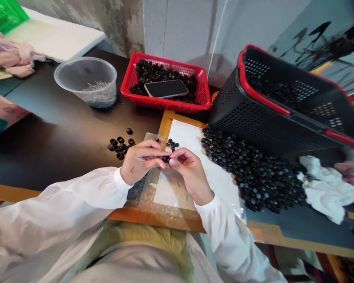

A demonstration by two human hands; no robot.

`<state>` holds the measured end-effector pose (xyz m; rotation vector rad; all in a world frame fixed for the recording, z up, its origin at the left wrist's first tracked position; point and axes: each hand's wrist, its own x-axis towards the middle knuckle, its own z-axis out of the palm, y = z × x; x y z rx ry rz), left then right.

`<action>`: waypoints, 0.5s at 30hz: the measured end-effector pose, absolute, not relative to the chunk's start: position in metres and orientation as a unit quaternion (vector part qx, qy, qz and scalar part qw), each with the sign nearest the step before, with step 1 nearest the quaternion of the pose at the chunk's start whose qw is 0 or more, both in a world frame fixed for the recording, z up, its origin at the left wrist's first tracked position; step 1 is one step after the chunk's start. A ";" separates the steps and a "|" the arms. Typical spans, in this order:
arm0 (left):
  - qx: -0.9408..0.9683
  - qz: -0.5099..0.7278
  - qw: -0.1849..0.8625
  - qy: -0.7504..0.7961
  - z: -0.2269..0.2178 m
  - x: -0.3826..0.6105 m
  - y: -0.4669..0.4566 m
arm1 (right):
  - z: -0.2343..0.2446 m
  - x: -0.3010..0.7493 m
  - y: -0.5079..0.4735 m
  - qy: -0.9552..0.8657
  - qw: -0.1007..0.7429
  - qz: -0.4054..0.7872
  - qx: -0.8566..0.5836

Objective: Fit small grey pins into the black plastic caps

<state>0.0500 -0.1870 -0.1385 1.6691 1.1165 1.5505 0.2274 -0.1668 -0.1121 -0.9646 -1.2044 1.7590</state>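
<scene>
My left hand [145, 158] and my right hand [190, 169] meet over a white sheet [172, 188] at the table's front. Between their fingertips they pinch a small round black cap [165, 158], partly covered by the fingers. Both hands are closed on it. Just beyond the fingers lie several small black pieces [172, 144] on the sheet. To the left of my left hand, a loose group of round black caps [120, 147] rests on the dark tabletop, some with their hollow side up. A large heap of black caps [253, 173] spreads to the right of my right hand.
At the back stand a clear plastic tub [85, 78] of small metal pins and a red basket [165, 104] of black parts with a phone [166, 89] on top. A tall black basket [253, 114] with red trim rises behind the heap. White cloth [327, 188] lies far right.
</scene>
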 end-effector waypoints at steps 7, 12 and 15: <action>0.639 0.568 0.281 0.436 -0.144 0.047 -0.185 | -0.113 0.225 -0.170 -0.427 0.389 0.734 -0.357; 0.628 0.581 0.288 0.431 -0.141 0.049 -0.184 | -0.112 0.225 -0.171 -0.455 0.395 0.716 -0.352; 0.630 0.581 0.278 0.435 -0.140 0.048 -0.184 | -0.110 0.225 -0.172 -0.461 0.404 0.698 -0.371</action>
